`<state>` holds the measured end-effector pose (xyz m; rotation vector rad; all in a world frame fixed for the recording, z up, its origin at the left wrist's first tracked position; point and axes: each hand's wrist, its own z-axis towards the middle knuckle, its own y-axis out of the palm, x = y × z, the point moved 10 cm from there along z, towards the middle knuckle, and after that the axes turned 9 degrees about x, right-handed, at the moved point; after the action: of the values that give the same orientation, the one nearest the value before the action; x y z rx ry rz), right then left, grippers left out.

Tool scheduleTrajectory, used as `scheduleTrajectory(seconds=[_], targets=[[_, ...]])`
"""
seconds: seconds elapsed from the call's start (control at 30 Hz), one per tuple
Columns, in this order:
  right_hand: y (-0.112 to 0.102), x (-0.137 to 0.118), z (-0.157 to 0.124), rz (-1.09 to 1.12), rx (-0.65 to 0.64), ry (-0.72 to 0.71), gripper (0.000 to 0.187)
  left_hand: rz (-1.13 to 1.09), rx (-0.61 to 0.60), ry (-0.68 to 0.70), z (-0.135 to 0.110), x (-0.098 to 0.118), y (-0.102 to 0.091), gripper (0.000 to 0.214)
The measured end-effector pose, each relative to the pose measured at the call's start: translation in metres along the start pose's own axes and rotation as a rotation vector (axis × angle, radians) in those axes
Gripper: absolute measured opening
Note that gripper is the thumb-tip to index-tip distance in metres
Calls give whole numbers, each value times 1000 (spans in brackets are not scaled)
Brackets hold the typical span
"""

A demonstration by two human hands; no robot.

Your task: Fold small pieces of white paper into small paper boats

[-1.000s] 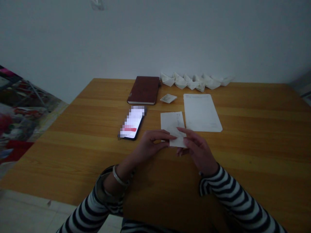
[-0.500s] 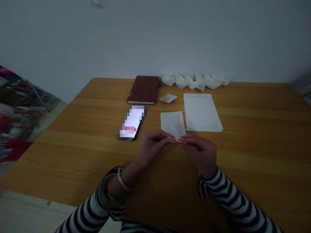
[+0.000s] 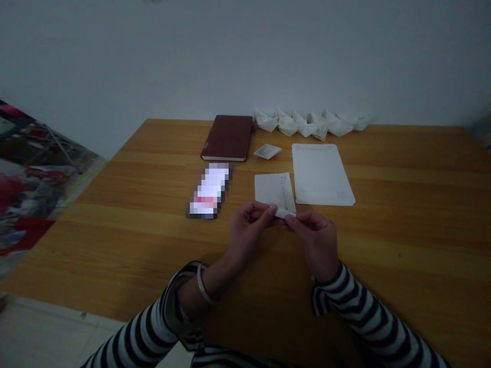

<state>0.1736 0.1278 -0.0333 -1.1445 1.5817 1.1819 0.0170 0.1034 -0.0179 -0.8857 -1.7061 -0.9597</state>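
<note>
Between my two hands is a small folded piece of white paper (image 3: 283, 212), pinched at both ends. My left hand (image 3: 251, 222) grips its left end between thumb and fingers, and my right hand (image 3: 316, 235) has the right end the same way. Just beyond my fingers lies a lined sheet of paper (image 3: 273, 188), its near edge partly covered by them. To its right rests a larger stack of lined paper (image 3: 322, 174). A small diamond-shaped folded paper (image 3: 267, 151) sits farther back.
Several white folded paper boats (image 3: 307, 124) stand in a row along the wall. A dark red notebook (image 3: 228, 137) lies at the back left, with a phone (image 3: 210, 190), its screen lit, in front of it. Everything rests on a wooden table (image 3: 402, 214).
The folded paper has tilted, so its flat white face now shows between my thumbs instead of a thin edge. My right thumb has come up over it. The view has shifted slightly.
</note>
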Motion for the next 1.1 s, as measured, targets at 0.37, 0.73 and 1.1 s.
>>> scheduleTrajectory(seconds=[0.37,0.73,1.1], targets=[[0,8,3,98,1,66,29,-30,-64,48,0,3,6,36],[5,-9,-2,-20,-9,-47,38,58,-53,19,1,-2,7,52],[13,-9,0,31,-170,-11,34,-1,-89,38,3,6,5,44]])
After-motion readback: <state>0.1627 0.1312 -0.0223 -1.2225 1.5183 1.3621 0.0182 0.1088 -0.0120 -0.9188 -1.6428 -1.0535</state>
